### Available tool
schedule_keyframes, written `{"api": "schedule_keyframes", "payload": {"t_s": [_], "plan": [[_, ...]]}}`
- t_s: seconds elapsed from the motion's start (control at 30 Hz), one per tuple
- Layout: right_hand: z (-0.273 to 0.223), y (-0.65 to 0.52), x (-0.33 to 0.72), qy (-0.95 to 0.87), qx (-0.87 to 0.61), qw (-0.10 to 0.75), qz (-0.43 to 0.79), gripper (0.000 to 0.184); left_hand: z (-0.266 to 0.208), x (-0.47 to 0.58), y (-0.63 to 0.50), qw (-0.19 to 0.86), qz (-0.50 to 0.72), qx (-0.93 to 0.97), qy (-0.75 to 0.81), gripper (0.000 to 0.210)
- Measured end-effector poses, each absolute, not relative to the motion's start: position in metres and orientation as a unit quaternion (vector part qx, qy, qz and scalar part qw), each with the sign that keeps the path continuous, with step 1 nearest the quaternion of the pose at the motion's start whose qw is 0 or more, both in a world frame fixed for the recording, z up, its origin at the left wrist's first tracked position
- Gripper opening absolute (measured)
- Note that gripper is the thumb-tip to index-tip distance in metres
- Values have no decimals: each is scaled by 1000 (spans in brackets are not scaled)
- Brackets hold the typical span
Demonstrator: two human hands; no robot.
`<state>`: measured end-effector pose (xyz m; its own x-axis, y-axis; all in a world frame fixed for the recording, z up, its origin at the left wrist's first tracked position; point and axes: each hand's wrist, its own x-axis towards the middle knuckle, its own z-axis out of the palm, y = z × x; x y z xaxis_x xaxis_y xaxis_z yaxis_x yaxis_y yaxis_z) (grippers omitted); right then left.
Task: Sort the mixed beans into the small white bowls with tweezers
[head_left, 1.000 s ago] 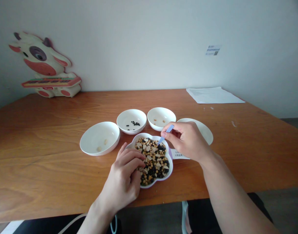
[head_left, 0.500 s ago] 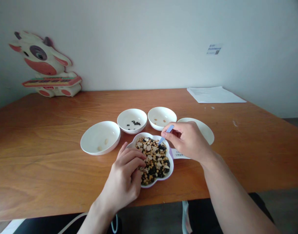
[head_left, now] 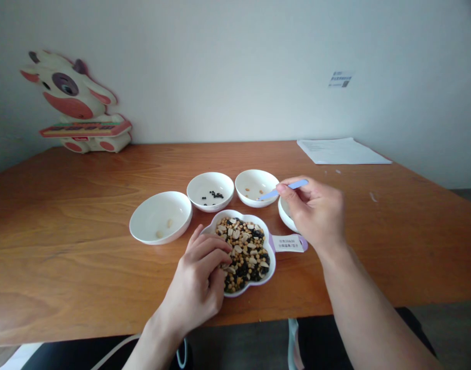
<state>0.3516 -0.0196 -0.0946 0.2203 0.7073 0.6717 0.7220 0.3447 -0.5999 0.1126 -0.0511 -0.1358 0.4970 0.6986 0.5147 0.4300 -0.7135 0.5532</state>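
Observation:
A white flower-shaped tray with a labelled purple handle holds mixed shelled peanuts, yellow beans and dark beans. My left hand is curled over its left rim, fingertips above the mix, thumb partly hidden. My right hand pinches light blue tweezers, whose tip is over the white back-right bowl. A few tan beans lie in that bowl; whether the tip holds one is too small to tell. Black beans sit in the back-middle bowl, and two pale peanut pieces in the left bowl.
Another white bowl is partly hidden behind my right hand. A cow-shaped toy keyboard stands at the back left against the wall. White papers lie at the back right of the wooden table.
My right hand with the tweezers has moved from above the tray up and to the right, bringing the tip over the back-right bowl. My left hand stays at the tray.

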Motion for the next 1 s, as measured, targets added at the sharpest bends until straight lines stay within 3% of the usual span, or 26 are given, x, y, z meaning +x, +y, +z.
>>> {"api": "schedule_keyframes", "payload": {"t_s": [0.6, 0.8, 1.0], "plan": [[-97, -15, 352, -607, -612, 507, -22, 20, -136, 113, -50, 177, 372, 848, 333, 26], [-96, -22, 348, -621, -516, 580, 111, 19, -134, 113, -52, 178, 370, 849, 333, 26], [-86, -28, 340, -760, -439, 436, 200, 15, -133, 114, -51, 174, 374, 849, 329, 26]]}}
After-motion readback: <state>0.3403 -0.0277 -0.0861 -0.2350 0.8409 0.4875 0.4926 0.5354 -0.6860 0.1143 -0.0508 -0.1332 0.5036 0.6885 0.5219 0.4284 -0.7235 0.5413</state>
